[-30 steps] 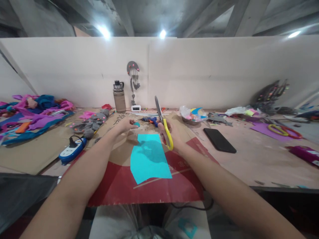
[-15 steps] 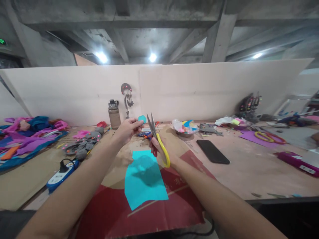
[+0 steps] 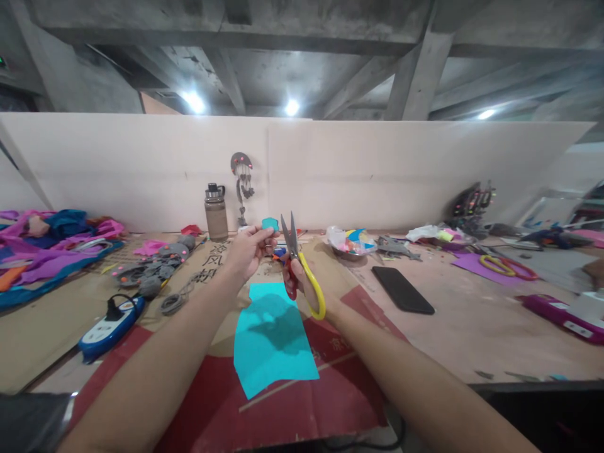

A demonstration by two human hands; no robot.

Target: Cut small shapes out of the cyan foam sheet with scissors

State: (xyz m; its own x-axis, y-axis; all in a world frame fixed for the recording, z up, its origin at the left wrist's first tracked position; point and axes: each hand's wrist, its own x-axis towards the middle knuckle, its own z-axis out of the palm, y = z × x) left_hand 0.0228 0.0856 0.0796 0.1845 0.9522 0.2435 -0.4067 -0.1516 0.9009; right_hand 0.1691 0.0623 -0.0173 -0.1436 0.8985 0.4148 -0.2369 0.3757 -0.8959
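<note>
Head view gives me both hands raised over the board. Left hand pinches the scrap between thumb and fingers; right hand grips the scissors, tips up and blades parted. I see the scrap just left of the blades, not between them. Below, the teal sheet lies flat on the board, partly in shadow.

Behind the hands, a blue thing is too hidden for me to identify. The bottle stands by the wall, beyond the left hand. To my left, a coiled cord lies near the forearm, with the blue power strip and felt pile farther out. To my right, the phone lies near the right forearm, the bowl behind it. Farther right, spare scissors rest on purple felt.
</note>
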